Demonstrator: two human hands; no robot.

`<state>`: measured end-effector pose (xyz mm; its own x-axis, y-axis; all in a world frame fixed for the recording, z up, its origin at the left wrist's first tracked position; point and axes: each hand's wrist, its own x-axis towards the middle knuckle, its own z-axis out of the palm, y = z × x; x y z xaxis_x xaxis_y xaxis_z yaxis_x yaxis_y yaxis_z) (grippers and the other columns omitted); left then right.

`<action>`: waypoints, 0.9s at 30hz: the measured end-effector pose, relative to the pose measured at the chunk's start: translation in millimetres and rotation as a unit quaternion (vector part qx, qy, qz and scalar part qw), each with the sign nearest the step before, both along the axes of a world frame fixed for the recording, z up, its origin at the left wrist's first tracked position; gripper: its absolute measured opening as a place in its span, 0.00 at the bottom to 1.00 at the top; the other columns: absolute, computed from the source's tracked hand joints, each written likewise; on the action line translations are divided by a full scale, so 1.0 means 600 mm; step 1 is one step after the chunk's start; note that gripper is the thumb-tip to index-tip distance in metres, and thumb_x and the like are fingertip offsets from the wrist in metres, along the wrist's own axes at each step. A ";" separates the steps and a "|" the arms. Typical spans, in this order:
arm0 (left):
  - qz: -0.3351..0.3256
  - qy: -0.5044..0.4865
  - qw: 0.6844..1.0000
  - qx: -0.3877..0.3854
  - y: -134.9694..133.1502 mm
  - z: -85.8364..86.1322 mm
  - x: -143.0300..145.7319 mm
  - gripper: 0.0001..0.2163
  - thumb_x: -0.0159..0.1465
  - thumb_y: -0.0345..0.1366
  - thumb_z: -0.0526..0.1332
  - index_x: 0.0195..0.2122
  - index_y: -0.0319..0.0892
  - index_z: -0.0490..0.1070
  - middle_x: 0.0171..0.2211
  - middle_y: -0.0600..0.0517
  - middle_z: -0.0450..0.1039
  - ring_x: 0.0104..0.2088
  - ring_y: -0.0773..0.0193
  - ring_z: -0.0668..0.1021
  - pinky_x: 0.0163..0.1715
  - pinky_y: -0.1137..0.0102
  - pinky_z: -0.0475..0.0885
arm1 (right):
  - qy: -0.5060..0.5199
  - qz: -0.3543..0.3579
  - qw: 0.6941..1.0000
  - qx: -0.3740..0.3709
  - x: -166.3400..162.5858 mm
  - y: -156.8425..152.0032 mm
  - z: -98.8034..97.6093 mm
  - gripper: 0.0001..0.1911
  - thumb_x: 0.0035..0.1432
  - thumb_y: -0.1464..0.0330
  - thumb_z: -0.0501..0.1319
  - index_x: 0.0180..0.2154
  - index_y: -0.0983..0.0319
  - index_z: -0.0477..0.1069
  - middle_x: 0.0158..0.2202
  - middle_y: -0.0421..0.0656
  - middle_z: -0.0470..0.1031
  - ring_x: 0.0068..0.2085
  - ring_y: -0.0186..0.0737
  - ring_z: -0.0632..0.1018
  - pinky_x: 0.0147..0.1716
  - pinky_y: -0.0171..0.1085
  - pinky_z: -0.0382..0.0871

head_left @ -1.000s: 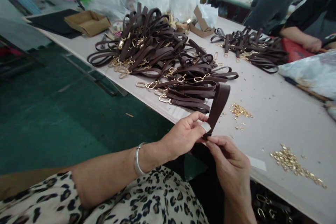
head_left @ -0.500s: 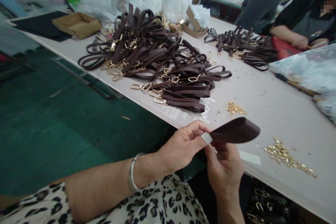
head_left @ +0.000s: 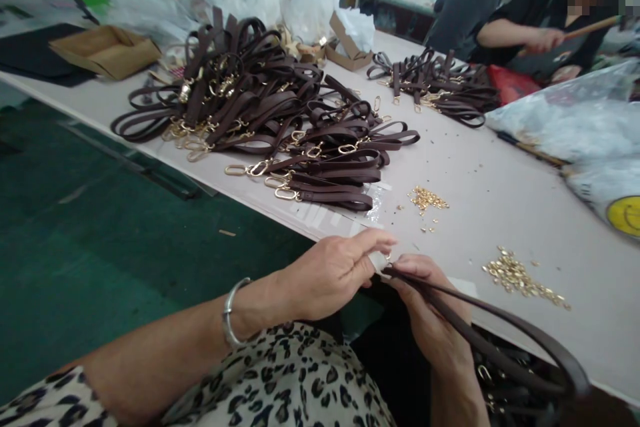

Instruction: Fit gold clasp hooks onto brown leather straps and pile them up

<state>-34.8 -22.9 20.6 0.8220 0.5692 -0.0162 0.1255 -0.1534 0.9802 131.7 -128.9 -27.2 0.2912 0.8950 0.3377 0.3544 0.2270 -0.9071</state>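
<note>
I hold a dark brown leather wrist strap over the table's near edge. My right hand pinches it close to its end, and its long loop hangs out to the right, past the wrist. At that end my left hand, with pale tape on the thumb, closes its fingertips on the strap tip. A tiny gold glint shows between the fingers; its exact shape is too small to tell. Beyond my hands lie two piles of small gold metal pieces, a nearer one and a farther one.
A heap of finished-looking brown straps with gold clasps covers the table's left part. Another strap pile lies farther back. Cardboard box, plastic bags and a co-worker's hand holding a wooden handle are around. More straps sit below the edge.
The strap's loop, which stood up folded ahead of my hands, now swings down to the right. My view has shifted rightward. The co-worker's hand has risen with a wooden handle.
</note>
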 end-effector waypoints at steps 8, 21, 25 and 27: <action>-0.150 0.008 0.968 0.200 0.041 0.001 -0.003 0.14 0.69 0.36 0.57 0.54 0.47 0.76 0.50 0.45 0.77 0.49 0.56 0.77 0.51 0.67 0.68 | 0.042 0.051 0.998 0.001 0.030 -0.020 -0.014 0.07 0.57 0.68 0.68 0.39 0.52 0.80 0.37 0.43 0.71 0.38 0.41 0.76 0.35 0.38 0.72; -0.037 -0.027 0.956 -0.290 -0.018 -0.040 0.028 0.12 0.61 0.41 0.68 0.36 0.39 0.69 0.28 0.54 0.73 0.25 0.71 0.75 0.29 0.75 0.70 | 0.185 -0.029 0.980 -0.064 0.002 -0.037 -0.003 0.12 0.57 0.66 0.68 0.44 0.55 0.78 0.35 0.40 0.80 0.35 0.38 0.80 0.37 0.35 0.77; -0.018 -0.019 0.974 -0.225 -0.034 -0.032 0.038 0.09 0.63 0.38 0.66 0.40 0.38 0.72 0.34 0.50 0.77 0.29 0.69 0.77 0.33 0.73 0.73 | 0.201 -0.102 0.971 -0.077 -0.003 -0.045 0.002 0.16 0.55 0.64 0.70 0.46 0.57 0.78 0.37 0.43 0.82 0.36 0.40 0.82 0.37 0.37 0.79; -0.012 -0.013 0.979 -0.205 -0.040 -0.033 0.039 0.09 0.64 0.37 0.64 0.41 0.39 0.71 0.36 0.49 0.78 0.33 0.66 0.79 0.35 0.71 0.74 | 0.204 -0.126 0.968 -0.077 -0.005 -0.046 0.002 0.13 0.54 0.63 0.70 0.43 0.58 0.79 0.36 0.43 0.82 0.34 0.41 0.82 0.35 0.37 0.80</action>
